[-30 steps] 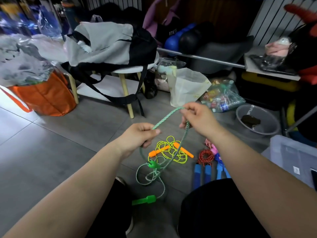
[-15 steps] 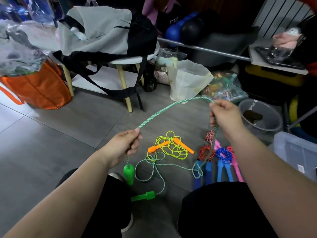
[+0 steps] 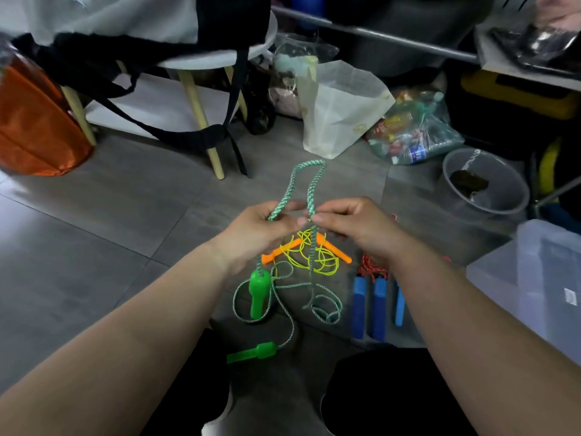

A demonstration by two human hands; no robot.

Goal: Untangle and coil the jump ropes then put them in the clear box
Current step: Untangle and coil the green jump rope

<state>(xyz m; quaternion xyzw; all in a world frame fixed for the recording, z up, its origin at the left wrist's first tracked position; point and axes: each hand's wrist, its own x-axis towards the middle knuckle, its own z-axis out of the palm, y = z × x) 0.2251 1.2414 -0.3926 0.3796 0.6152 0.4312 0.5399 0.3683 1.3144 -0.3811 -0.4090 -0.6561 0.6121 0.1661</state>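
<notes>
Green rope (image 3: 309, 184) is rising in a tall loop above both hands. The left hand (image 3: 261, 228) is pinching one strand and the right hand (image 3: 352, 225) the other, fingertips nearly touching. Its slack is lying tangled on the floor (image 3: 94, 247) beside a yellow rope (image 3: 314, 256). Bare tiles are stretching away leftward. The box (image 3: 534, 278) is sitting at the right edge, its sticker (image 3: 569, 297) too small to read.

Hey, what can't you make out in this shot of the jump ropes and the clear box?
Head view:
- clear box: cut off by the right edge; contents unreadable.
- red rope: mostly hidden behind the right hand.
- single blue handle: its rope hidden by the right forearm.
- backpack: blurred, cut by the top edge.
</notes>
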